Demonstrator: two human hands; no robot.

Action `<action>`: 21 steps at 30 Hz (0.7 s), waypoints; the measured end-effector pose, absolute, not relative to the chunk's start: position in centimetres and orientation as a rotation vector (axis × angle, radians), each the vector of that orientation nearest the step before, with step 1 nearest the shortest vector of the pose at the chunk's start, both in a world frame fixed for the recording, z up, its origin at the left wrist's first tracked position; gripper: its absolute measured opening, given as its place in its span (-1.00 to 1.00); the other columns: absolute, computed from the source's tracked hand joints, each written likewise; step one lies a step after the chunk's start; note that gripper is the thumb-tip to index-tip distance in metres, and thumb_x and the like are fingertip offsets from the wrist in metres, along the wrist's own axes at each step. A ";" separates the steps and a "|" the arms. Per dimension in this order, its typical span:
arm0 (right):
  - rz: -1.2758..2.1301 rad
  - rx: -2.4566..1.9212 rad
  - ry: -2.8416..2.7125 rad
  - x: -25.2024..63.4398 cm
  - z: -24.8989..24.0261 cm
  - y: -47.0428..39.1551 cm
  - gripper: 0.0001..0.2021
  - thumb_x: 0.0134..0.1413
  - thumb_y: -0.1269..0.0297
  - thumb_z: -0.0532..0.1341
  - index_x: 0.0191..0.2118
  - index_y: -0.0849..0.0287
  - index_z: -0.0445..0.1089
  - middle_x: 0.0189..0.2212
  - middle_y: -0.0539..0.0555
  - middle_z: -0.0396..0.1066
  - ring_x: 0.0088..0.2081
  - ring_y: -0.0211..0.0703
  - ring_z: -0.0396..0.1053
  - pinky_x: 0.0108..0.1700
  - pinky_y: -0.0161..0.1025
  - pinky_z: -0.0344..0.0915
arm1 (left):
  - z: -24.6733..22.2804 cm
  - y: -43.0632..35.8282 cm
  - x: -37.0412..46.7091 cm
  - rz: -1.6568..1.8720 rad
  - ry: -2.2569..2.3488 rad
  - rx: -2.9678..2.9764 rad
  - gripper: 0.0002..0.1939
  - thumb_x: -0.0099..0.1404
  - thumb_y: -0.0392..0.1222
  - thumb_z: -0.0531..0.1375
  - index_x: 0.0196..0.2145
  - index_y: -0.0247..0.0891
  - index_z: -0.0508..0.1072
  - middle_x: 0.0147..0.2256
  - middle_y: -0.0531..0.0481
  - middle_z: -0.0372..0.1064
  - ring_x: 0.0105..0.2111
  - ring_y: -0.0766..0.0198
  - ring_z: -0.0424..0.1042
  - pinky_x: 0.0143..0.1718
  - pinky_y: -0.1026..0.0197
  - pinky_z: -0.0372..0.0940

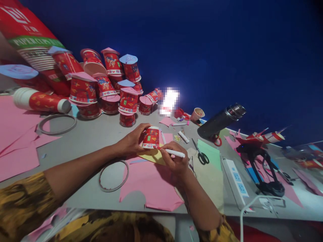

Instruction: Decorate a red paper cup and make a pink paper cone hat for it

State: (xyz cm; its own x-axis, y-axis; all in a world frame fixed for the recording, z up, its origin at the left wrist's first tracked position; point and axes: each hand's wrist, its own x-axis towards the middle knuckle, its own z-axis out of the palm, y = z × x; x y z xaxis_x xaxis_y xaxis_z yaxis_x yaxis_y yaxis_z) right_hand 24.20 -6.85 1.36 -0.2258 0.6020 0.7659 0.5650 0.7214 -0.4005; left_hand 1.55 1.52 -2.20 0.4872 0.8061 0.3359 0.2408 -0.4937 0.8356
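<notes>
A red patterned paper cup [151, 137] stands upside down, white base up, near the middle of the table, with my left hand [132, 141] wrapped round its left side. My right hand [175, 157] pinches a white marker [174, 153], whose red tip touches the lower right of the cup's printed band. Under the cup lies a piece of yellow paper [153, 156], on top of a pink sheet [151, 183] with curved cut-outs. A grey ring [101, 183] lies left of the pink sheet.
Decorated cups [83, 88] with paper tops stand stacked at the back left, beside cups lying sideways [42, 101] and another ring [40, 126]. Scissors [202, 157], a dark flask [219, 122], a power strip [234, 181] and a black headband-like device [268, 171] are to the right.
</notes>
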 end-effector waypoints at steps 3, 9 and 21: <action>0.044 -0.907 -1.858 24.2 1.4 -6.8 -0.87 0.43 0.35 0.25 -0.23 0.07 0.48 -0.44 0.01 0.56 -0.43 -0.16 0.52 -0.34 -0.18 0.47 | -2.2 1.5 1.6 0.969 0.865 1.971 -0.01 0.10 0.17 0.54 0.34 -0.12 0.23 0.25 -0.24 0.34 0.20 -0.17 0.46 0.28 -0.27 0.38; 0.057 -0.886 -1.860 24.1 1.5 -6.7 -0.89 0.42 0.37 0.27 -0.22 0.07 0.47 -0.42 0.01 0.58 -0.42 -0.16 0.53 -0.33 -0.19 0.46 | -2.1 1.5 1.5 0.968 0.869 2.004 -0.02 0.09 0.21 0.54 0.32 -0.14 0.25 0.23 -0.24 0.35 0.20 -0.17 0.46 0.28 -0.26 0.38; 0.027 -0.860 -1.945 24.3 1.4 -6.7 -0.90 0.43 0.39 0.26 -0.20 0.08 0.46 -0.43 0.02 0.57 -0.41 -0.16 0.49 -0.33 -0.17 0.42 | -1.9 1.4 1.6 0.962 0.885 1.993 0.00 0.07 0.21 0.55 0.32 -0.15 0.26 0.23 -0.23 0.36 0.19 -0.15 0.47 0.27 -0.21 0.40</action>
State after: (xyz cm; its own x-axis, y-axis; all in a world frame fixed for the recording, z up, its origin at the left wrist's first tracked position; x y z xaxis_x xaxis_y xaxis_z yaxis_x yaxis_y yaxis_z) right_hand 24.27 -6.72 1.41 -0.2783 0.5754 0.7691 0.5542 0.7502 -0.3608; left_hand 1.56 1.35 -1.89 0.4808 0.8134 0.3273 0.2588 -0.4883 0.8334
